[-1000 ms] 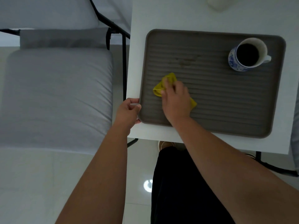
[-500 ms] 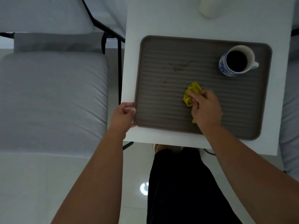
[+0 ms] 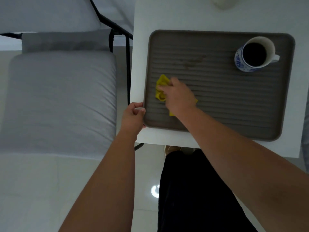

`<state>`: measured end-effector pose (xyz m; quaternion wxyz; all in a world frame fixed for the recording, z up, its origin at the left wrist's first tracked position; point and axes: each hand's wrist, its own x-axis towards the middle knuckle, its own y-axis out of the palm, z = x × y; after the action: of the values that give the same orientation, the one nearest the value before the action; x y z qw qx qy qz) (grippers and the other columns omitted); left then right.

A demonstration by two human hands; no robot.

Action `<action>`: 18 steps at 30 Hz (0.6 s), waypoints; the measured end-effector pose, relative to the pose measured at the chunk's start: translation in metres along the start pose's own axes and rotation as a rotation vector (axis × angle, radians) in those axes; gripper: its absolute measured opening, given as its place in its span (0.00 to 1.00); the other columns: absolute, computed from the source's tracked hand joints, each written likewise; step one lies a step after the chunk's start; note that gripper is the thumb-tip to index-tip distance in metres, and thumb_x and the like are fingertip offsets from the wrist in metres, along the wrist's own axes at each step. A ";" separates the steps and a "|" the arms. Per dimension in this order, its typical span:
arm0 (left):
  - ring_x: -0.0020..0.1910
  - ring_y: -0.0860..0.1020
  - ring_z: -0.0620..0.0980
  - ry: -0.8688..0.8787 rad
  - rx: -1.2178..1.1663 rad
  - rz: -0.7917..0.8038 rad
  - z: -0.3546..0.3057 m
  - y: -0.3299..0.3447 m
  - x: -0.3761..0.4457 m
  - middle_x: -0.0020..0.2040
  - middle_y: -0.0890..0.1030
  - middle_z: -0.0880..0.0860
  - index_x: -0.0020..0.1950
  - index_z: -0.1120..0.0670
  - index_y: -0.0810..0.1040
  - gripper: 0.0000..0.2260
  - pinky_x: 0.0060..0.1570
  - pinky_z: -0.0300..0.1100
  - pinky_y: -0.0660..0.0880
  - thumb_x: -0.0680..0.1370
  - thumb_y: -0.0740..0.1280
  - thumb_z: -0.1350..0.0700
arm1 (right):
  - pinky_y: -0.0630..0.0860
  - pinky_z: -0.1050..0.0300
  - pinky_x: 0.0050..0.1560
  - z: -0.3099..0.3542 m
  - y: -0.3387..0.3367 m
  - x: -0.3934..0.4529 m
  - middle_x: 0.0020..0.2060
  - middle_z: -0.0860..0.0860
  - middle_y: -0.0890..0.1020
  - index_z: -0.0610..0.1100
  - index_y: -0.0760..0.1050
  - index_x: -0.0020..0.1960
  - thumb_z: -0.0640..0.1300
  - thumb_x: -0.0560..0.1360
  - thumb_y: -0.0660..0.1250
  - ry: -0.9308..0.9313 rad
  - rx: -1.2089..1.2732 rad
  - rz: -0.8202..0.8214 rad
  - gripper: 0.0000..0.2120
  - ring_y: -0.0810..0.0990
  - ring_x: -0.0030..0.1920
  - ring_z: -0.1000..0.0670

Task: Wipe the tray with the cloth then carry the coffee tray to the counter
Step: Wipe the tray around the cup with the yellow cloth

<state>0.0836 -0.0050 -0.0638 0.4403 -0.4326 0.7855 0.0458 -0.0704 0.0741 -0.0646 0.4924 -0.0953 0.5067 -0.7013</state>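
Right hand (image 3: 178, 96) presses cloth (image 3: 160, 88) on tray (image 3: 217, 101), apparently bunched.

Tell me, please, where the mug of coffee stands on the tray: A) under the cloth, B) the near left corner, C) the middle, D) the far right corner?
D: the mug stands in the far right corner of the tray, apart from the yellow cloth.

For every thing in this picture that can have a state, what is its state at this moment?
Tray: flat on the white table, a faint stain near its middle.
Cup: upright on the tray's far right part, holding dark liquid.
Yellow cloth: crumpled, pressed on the tray's left part.
Right hand: holds the cloth.
Left hand: grips the tray's near left corner.
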 end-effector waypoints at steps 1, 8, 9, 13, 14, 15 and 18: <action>0.47 0.79 0.49 0.002 0.006 -0.006 0.001 0.000 0.000 0.45 0.79 0.51 0.56 0.51 0.76 0.07 0.44 0.49 0.81 0.81 0.63 0.60 | 0.75 0.47 0.52 -0.016 -0.001 -0.008 0.58 0.44 0.71 0.55 0.73 0.64 0.38 0.70 0.67 0.034 0.039 -0.021 0.25 0.74 0.54 0.40; 0.47 0.79 0.47 0.006 0.008 -0.013 0.002 0.001 -0.001 0.46 0.80 0.49 0.57 0.51 0.77 0.08 0.44 0.49 0.81 0.81 0.63 0.59 | 0.78 0.44 0.44 -0.116 -0.026 -0.062 0.49 0.40 0.73 0.52 0.79 0.58 0.36 0.73 0.65 0.218 0.028 -0.230 0.18 0.76 0.42 0.36; 0.48 0.80 0.48 0.004 0.005 -0.011 0.002 0.001 0.000 0.46 0.80 0.49 0.57 0.51 0.77 0.07 0.44 0.49 0.81 0.81 0.63 0.59 | 0.78 0.44 0.43 -0.120 -0.028 -0.065 0.49 0.40 0.74 0.51 0.79 0.58 0.36 0.73 0.65 0.191 0.007 -0.234 0.17 0.76 0.42 0.35; 0.49 0.79 0.49 0.001 0.002 -0.001 0.002 0.001 0.000 0.47 0.79 0.49 0.56 0.51 0.76 0.07 0.46 0.50 0.81 0.81 0.62 0.59 | 0.77 0.45 0.44 -0.099 -0.022 -0.050 0.51 0.40 0.76 0.49 0.80 0.58 0.36 0.71 0.63 0.046 -0.018 -0.148 0.18 0.76 0.45 0.37; 0.49 0.79 0.49 0.004 -0.002 -0.003 0.002 0.001 0.001 0.46 0.79 0.49 0.56 0.51 0.76 0.07 0.46 0.50 0.81 0.81 0.62 0.59 | 0.77 0.45 0.44 -0.085 -0.017 -0.042 0.51 0.40 0.76 0.50 0.79 0.57 0.35 0.70 0.64 -0.013 -0.019 -0.102 0.19 0.77 0.45 0.37; 0.49 0.79 0.49 0.007 -0.005 -0.006 0.003 0.002 0.001 0.46 0.79 0.49 0.56 0.51 0.76 0.07 0.47 0.51 0.81 0.81 0.62 0.59 | 0.78 0.44 0.43 -0.069 -0.010 -0.034 0.50 0.39 0.76 0.51 0.79 0.56 0.33 0.67 0.67 -0.084 -0.008 -0.066 0.21 0.77 0.44 0.36; 0.48 0.80 0.49 0.005 -0.024 -0.013 0.004 0.003 0.000 0.46 0.80 0.49 0.55 0.51 0.76 0.06 0.46 0.50 0.81 0.81 0.62 0.60 | 0.75 0.44 0.46 -0.015 0.002 -0.012 0.53 0.38 0.75 0.50 0.79 0.57 0.34 0.66 0.69 -0.212 -0.100 -0.010 0.22 0.76 0.47 0.35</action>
<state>0.0839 -0.0017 -0.0673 0.4333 -0.4430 0.7832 0.0512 -0.0730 0.0928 -0.0694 0.5344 -0.1960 0.4856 -0.6635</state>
